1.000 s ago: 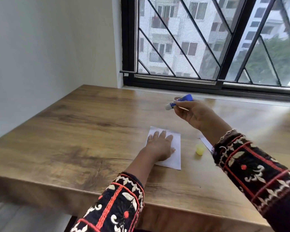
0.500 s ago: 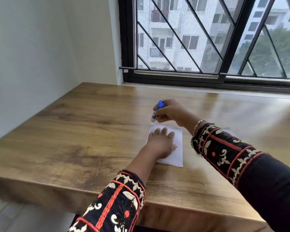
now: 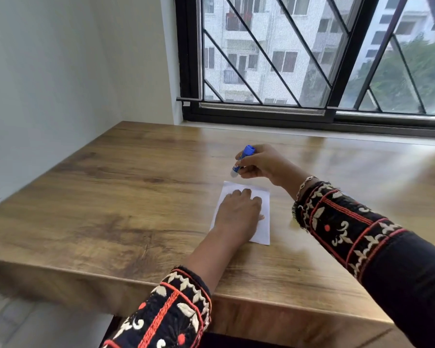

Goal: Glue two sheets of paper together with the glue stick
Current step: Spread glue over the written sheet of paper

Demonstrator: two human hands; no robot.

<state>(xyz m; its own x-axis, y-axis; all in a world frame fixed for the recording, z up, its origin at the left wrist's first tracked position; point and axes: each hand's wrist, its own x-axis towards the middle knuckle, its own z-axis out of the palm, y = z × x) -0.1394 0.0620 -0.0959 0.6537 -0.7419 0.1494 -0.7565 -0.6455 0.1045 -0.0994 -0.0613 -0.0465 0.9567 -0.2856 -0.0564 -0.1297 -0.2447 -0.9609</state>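
A small white sheet of paper (image 3: 263, 222) lies on the wooden table (image 3: 136, 197). My left hand (image 3: 239, 212) rests flat on it, fingers pointing away from me. My right hand (image 3: 261, 163) grips a blue glue stick (image 3: 242, 160), uncapped, its pale tip pointing down just beyond the sheet's far left corner. I cannot tell whether the tip touches the table. My right forearm hides the second sheet and the yellow cap.
A white wall (image 3: 60, 71) runs along the table's left side. At the back stands a black-framed window (image 3: 312, 109) with a diagonal grille. The table's front edge (image 3: 161, 285) is close to my body.
My right hand swung the glue stick from high on the right down and left to the sheet's far edge. The stick turned tip-down. My left hand stayed on the paper.
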